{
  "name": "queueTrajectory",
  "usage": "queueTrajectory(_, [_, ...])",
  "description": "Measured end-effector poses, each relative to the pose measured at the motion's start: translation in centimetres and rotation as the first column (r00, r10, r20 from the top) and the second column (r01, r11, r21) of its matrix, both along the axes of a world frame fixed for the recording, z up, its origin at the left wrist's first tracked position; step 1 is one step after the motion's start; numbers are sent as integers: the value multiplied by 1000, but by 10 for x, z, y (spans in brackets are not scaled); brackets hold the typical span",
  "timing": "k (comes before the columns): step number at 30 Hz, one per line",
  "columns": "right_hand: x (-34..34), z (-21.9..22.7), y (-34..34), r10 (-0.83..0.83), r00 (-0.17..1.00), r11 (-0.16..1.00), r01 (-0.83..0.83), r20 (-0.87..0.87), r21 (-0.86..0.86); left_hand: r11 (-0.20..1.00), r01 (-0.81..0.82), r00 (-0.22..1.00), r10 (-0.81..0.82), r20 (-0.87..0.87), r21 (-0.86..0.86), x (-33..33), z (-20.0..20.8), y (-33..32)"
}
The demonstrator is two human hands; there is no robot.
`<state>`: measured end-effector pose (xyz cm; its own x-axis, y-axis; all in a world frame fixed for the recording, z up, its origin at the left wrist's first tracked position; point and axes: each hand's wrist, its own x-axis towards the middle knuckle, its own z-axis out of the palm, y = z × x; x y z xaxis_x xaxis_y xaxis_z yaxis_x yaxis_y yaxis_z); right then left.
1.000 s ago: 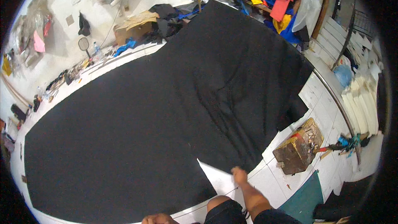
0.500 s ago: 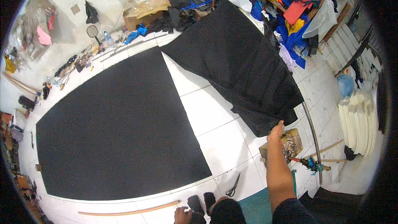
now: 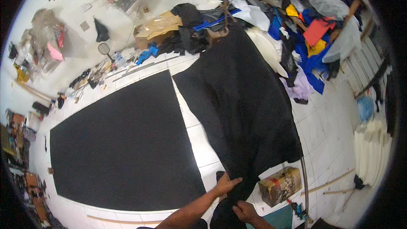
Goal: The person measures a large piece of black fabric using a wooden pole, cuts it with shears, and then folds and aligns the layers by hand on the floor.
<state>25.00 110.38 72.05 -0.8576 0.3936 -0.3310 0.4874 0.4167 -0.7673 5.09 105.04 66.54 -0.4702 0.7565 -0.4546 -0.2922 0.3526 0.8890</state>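
A wide black cloth [image 3: 254, 110] stretches from the far pile toward me, rippled and bunched at its near end. My left hand [image 3: 227, 184] grips its left near edge, the thumb lying over the cloth and the other fingers mostly hidden. Close by, my right hand [image 3: 246, 212] is closed on the gathered near end of the same cloth. To the left a large flat black sheet [image 3: 123, 144] lies smooth on the white tiled floor. A narrow wedge of bare tile separates the sheet from the cloth.
Right of the cloth stands a worn box [image 3: 280, 186] beside a metal pole [image 3: 304, 178]. Coloured fabric scraps [image 3: 311, 46] heap up at the far right. White foam-like slabs [image 3: 371, 154] stand at the right. A wooden strip [image 3: 123, 221] lies along the sheet's near edge.
The cloth's near end has come left and toward me, narrowing the tile gap. My right hand has moved down from beside the box, and my left hand has come up onto the cloth.
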Motion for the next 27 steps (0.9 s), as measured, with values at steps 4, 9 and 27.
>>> queueTrajectory(4, [-70,21,93,-397,911,894,358,-110,-269,901,309,899,-381,-216,-306,6,23,33])
queueTrajectory(9, [-221,38,113,234,854,914,-356,466,194,644,604,704,-707,-64,-470,-13,91,33])
queueTrajectory(27, [-295,184,277,-401,880,792,194,-255,-579,-167,-801,64,931,-359,-575,268,-25,-589])
